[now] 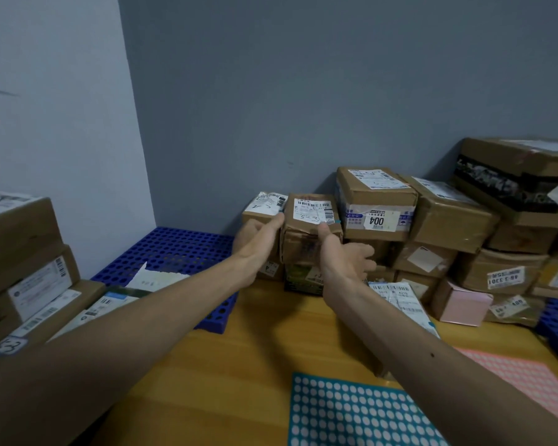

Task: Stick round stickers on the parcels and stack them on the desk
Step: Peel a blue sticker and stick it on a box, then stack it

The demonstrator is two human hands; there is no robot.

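"Parcel first: where is it?"

"At the desk's far edge, in the row against the grey wall. It is a small brown carton with a white barcode label on top, directly above a green and black box and just beside the carton marked 004. Whether it rests on that box I cannot tell."

"And the hands?"

"Left hand lies against the parcel's left side, thumb on the upper left corner. Its fingers are hidden, so I cannot tell whether they curl round it. Right hand presses its thumb on the label's near edge, and its fingers are spread loose to the right, round nothing."

"Any sticker on it?"

"A teal dot shows at the label's right edge."

"What else is there?"

"Teal sticker sheet at the near edge, pink sticker sheet toward the near right corner. A blue perforated tray fills the far left corner, more cartons are stacked along the left edge, and a pink box sits low in the pile on the right"
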